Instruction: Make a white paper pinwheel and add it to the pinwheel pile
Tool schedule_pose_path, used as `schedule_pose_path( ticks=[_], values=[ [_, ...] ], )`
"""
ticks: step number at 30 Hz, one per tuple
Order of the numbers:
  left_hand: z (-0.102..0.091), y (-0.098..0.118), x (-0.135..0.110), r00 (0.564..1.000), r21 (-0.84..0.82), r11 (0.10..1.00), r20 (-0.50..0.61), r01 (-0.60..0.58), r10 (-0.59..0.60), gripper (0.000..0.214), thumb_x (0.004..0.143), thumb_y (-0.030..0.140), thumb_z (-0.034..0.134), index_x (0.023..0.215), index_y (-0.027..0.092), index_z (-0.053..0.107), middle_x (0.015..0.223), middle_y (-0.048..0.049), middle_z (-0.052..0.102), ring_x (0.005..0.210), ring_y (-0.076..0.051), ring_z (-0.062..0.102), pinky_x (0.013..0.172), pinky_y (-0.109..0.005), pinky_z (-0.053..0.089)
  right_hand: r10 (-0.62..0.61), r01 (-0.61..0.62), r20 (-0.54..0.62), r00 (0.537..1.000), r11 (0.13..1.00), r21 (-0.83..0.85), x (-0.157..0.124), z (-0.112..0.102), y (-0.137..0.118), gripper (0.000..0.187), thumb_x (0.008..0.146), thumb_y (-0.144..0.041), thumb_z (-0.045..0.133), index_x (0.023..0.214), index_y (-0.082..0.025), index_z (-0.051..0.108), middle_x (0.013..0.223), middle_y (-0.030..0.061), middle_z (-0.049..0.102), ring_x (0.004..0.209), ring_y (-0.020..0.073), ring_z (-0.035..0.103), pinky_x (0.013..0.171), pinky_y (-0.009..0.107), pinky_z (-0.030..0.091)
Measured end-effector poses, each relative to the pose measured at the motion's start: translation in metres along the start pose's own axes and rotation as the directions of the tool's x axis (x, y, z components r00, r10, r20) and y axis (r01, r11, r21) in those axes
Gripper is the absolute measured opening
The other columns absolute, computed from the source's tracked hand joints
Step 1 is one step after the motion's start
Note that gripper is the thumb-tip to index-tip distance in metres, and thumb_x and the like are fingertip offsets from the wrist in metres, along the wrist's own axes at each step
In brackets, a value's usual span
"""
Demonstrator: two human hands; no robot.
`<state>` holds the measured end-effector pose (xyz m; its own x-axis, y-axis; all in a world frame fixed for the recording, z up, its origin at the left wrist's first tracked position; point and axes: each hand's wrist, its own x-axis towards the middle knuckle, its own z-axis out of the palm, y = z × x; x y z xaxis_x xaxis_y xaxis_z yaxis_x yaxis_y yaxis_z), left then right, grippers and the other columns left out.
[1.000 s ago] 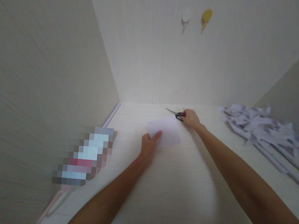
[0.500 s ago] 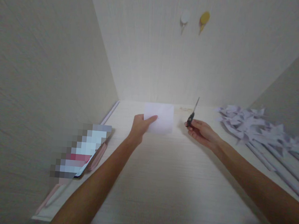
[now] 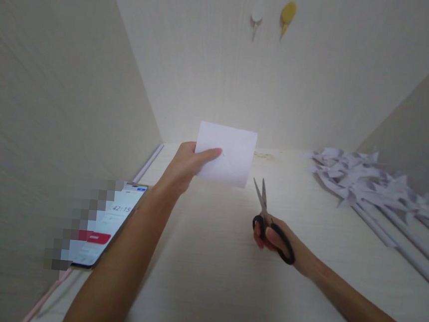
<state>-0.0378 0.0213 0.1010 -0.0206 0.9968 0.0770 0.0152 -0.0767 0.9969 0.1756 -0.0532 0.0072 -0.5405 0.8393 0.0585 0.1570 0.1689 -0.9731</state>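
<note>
Left grip [image 3: 184, 167]: clamped on paper [image 3: 232, 165]
Right grip [image 3: 273, 235]: clamped on parted scissors [image 3: 263, 210]
Table [image 3: 206, 290], left edge: phone [image 3: 119, 223]
Table, right edge: probably pinwheels [image 3: 370, 182], somewhat blurred

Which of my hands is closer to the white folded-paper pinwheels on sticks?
Your right hand. It holds black-handled metal scissors, left of the pinwheels; your left hand, gripping a white paper sheet, is farther left.
</note>
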Motion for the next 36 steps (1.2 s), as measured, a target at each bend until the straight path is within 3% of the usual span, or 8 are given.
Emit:
schedule_pose_path(
  ticks=[3, 7, 24, 36],
  values=[
    [0.001, 0.001, 0.0, 1.0, -0.002, 1.0, 0.018, 0.021, -0.021, 0.036, 0.05, 0.032, 0.068, 0.076, 0.007, 0.062, 0.073, -0.008, 0.065, 0.06, -0.015, 0.057, 0.054, -0.024, 0.043, 0.058, -0.057, 0.005, 0.998, 0.989, -0.136, -0.003, 0.005, -0.008, 0.047, 0.074, -0.063, 0.035, 0.071, -0.017, 0.042, 0.063, 0.0, 0.043, 0.057, 0.0101, 0.037, 0.051, 0.025, 0.029],
    [0.003, -0.002, 0.0, 0.998, 0.023, 0.999, 0.063, 0.026, -0.027, 0.034, 0.051, 0.032, 0.067, 0.074, 0.008, 0.062, 0.072, -0.0077, 0.065, 0.059, -0.015, 0.057, 0.053, -0.024, 0.042, 0.085, -0.081, 0.012, 0.996, 0.978, -0.19, -0.004, 0.012, -0.011, 0.048, 0.072, -0.065, 0.035, 0.069, -0.018, 0.04, 0.063, -0.0006, 0.041, 0.056, 0.0102, 0.035, 0.051, 0.025, 0.029],
    [0.006, -0.004, -0.005, 0.981, 0.167, 0.985, 0.191, -0.045, 0.012, 0.033, 0.059, 0.034, 0.06, 0.079, 0.009, 0.061, 0.077, -0.0076, 0.064, 0.065, -0.017, 0.058, 0.056, -0.025, 0.045, 0.126, -0.127, -0.017, 0.992, 0.969, -0.211, -0.002, 0.017, -0.012, 0.049, 0.071, -0.067, 0.034, 0.067, -0.019, 0.037, 0.062, -0.0018, 0.038, 0.055, 0.0101, 0.034, 0.051, 0.025, 0.027],
    [0.009, -0.003, -0.008, 0.985, 0.131, 0.991, 0.174, -0.023, 0.0, 0.029, 0.057, 0.032, 0.061, 0.076, 0.01, 0.062, 0.073, -0.0077, 0.064, 0.065, -0.018, 0.059, 0.056, -0.027, 0.046, 0.141, -0.142, -0.013, 0.99, 0.977, -0.157, -0.002, 0.018, -0.014, 0.048, 0.071, -0.067, 0.034, 0.067, -0.019, 0.036, 0.06, -0.0019, 0.038, 0.055, 0.0099, 0.034, 0.049, 0.025, 0.027]
  ],
)
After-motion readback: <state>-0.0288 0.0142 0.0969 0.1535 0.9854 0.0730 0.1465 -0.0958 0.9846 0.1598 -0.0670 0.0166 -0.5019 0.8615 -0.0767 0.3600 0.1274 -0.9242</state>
